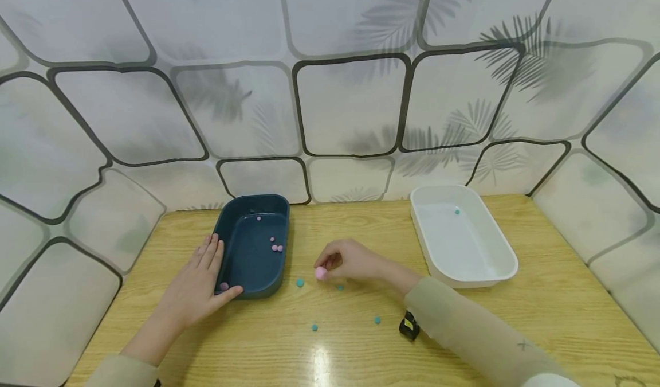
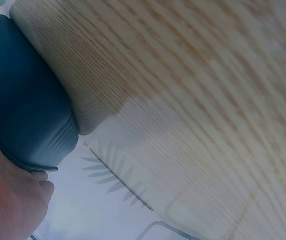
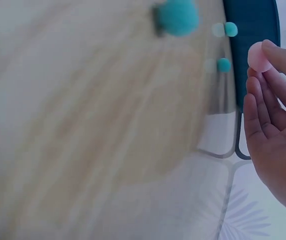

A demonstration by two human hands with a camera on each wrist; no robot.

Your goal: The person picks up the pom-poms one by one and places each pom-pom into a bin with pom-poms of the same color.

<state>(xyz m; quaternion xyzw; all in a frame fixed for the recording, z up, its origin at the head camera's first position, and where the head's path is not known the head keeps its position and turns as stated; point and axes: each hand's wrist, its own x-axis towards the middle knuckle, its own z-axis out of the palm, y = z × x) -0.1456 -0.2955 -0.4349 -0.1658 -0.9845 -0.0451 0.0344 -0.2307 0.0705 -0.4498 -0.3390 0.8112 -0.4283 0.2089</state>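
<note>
Broadly, a wooden counter is spreading across the scene, backed by a wall panel printed with palm leaves, and only the head view is taking in all of it. Two trays are sitting on it, well apart: a white tray toward the right, carrying one teal ball, and a dark blue tray toward the left, carrying five pink balls, four scattered on its floor and one near the front corner. The left hand is lying flat beside the blue tray, fingers straight and together along its outer wall, thumb pressing the front rim; the left wrist view is showing only the tray's outer corner and a sliver of palm, so the balls inside are hidden there. The right hand is hovering over the counter between the trays, its fingers pinching a pink ball at their tips, just beside the blue tray's front corner; the right wrist view is confirming that pinch up close. Four loose teal balls are lying on the counter around that hand. A small black device is showing under the right sleeve.
</note>
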